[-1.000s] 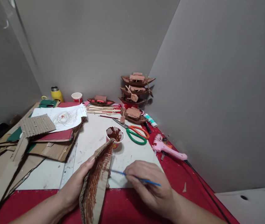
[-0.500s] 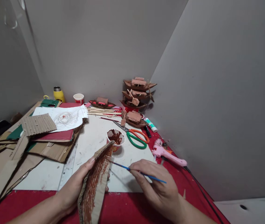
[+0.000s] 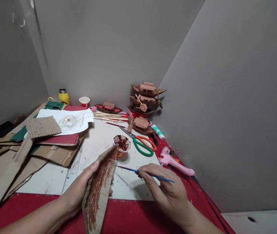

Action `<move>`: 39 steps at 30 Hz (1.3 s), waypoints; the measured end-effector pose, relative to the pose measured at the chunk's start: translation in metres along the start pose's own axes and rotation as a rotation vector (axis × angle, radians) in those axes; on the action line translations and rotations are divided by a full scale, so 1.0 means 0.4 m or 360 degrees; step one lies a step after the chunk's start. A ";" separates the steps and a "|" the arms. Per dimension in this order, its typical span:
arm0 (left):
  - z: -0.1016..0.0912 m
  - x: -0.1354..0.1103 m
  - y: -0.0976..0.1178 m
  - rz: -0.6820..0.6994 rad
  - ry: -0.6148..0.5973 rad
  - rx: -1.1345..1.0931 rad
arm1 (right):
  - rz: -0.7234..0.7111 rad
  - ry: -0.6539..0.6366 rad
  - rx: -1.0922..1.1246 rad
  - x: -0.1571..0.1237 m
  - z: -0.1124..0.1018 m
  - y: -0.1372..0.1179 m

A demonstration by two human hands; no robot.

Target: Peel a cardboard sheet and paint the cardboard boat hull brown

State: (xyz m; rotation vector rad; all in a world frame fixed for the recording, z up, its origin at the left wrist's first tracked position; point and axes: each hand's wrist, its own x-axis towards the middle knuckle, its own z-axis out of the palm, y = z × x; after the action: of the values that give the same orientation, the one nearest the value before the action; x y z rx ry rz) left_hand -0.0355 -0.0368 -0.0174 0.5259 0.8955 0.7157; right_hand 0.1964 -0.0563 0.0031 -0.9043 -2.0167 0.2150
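My left hand (image 3: 81, 185) grips a long, curved cardboard boat hull (image 3: 98, 191), thumb on its near side and fingertips showing past the far edge. Reddish-brown paint covers most of the ridged inside, while a strip along the right side is bare cardboard. In my right hand (image 3: 165, 191) a thin blue paintbrush (image 3: 150, 175) is pinched, its tip close to the hull's right edge; whether it touches cannot be made out. Just behind the hull's upper end stands a paper cup (image 3: 122, 152) with brown paint inside, partly covered by the hull.
Scissors (image 3: 144, 145) and a pink glue gun (image 3: 176, 162) lie to the right. Brown model boats (image 3: 146, 97) are stacked at the back, near thin wooden sticks (image 3: 110, 117). Cardboard sheets (image 3: 55, 156) and a drawn-on paper (image 3: 67, 122) pile up at left. A yellow bottle (image 3: 64, 97) stands behind.
The brush tip has moved off the painted inside to the hull's right edge, and my right hand has shifted slightly up. The whole view has shifted a little.
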 end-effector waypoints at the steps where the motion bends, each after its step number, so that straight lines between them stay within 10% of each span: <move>1: 0.000 0.000 0.001 0.0010 0.0002 -0.0003 | 0.0021 -0.0014 0.0036 0.000 -0.001 0.000; 5: 0.003 -0.002 0.008 0.0021 -0.0017 -0.0063 | -0.0060 -0.0130 0.0179 -0.005 0.000 -0.003; 13: 0.005 -0.001 0.012 -0.0184 -0.0052 -0.0182 | 0.0039 0.0373 0.0118 -0.030 -0.009 0.027; 23: -0.013 0.004 0.015 -0.0326 -0.0278 -0.0271 | -0.0118 0.0073 0.0050 -0.008 0.007 0.006; 39: -0.009 -0.001 0.014 -0.0434 -0.0331 -0.0359 | -0.0026 0.0290 -0.0025 -0.019 0.006 0.018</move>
State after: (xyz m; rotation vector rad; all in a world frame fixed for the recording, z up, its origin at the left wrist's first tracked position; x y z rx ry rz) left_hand -0.0405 -0.0328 -0.0152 0.2645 0.6654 0.4948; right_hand 0.2007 -0.0559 -0.0068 -0.8846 -1.8590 0.1036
